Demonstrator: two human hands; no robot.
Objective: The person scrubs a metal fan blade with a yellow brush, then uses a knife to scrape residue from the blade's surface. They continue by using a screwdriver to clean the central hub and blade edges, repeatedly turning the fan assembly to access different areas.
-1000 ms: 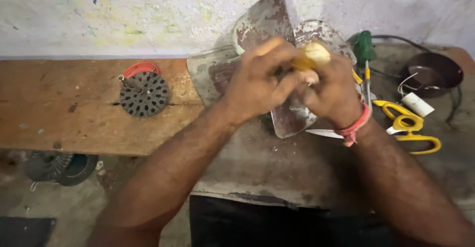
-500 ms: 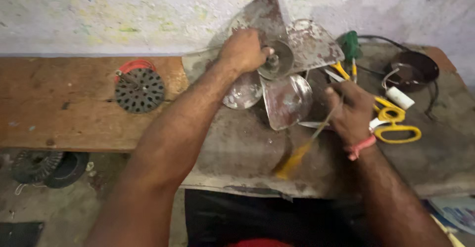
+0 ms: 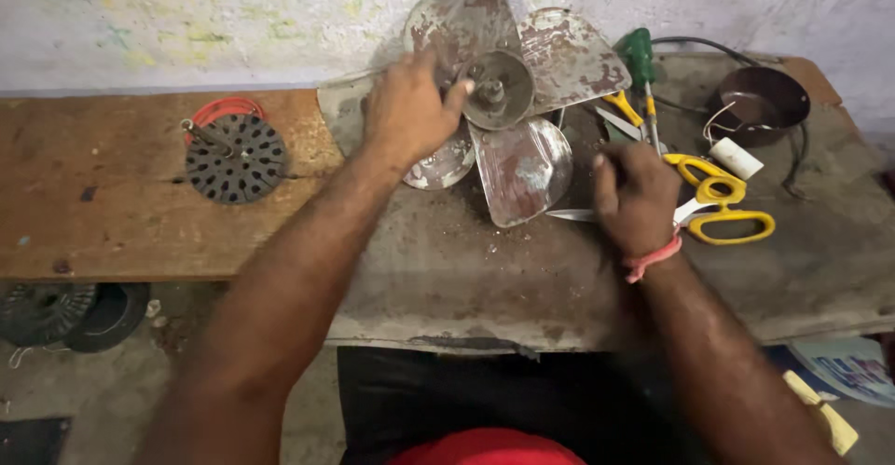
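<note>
Two hands on the job now. Left hand [image 3: 407, 111] is spread, palm down on the rusty fan blade assy [image 3: 503, 102], thumb reaching toward the round hub [image 3: 497, 88] at its centre. Fan sits at the back of the counter [image 3: 485, 279], hard against the wall, one blade standing up, one pointing down toward the person. Right hand [image 3: 637, 197] is curled knuckles-up, resting on the counter just right of the lower blade; can't tell whether it pinches anything, fingers are hidden under it. A thin metal tip shows by that hand, prob. part of the yellow scissors [image 3: 718, 209] lying just beside it.

To do this well, I'd say: keep the left palm flat so the blades don't rock or spin, steady the hub w/ the thumb, and keep skin off those ragged rusty edges.

Round about: green-handled screwdriver [image 3: 641, 64] and yellow pliers [image 3: 623, 111] lie right of the fan, near the upper right blade. Dark round bowl [image 3: 757, 102] w/ a small white part [image 3: 736, 157] and black cable further right. Perforated black motor disc [image 3: 236, 156] w/ red wire sits well apart on the wooden bench section, left. In the way, as I judge it: tools crowd the right side, so the right hand has little room, and the wall blocks the fan from behind.
</note>
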